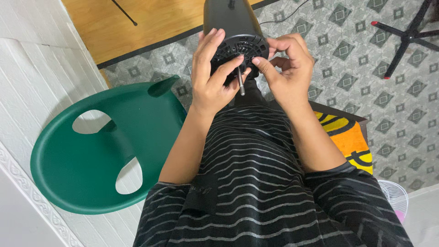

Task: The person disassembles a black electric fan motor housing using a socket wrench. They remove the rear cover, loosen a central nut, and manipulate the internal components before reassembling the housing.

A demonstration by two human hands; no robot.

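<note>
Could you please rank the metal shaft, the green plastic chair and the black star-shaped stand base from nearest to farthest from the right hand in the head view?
From the right hand:
1. Metal shaft, just left of its fingertips, on the black motor housing.
2. Black star-shaped stand base, upper right on the floor.
3. Green plastic chair, lower left.

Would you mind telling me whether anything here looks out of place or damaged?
The black fan motor housing has no blade or guard; its bare metal shaft sticks out between both hands. A white fan grille lies apart on the floor. No damage shows.
</note>
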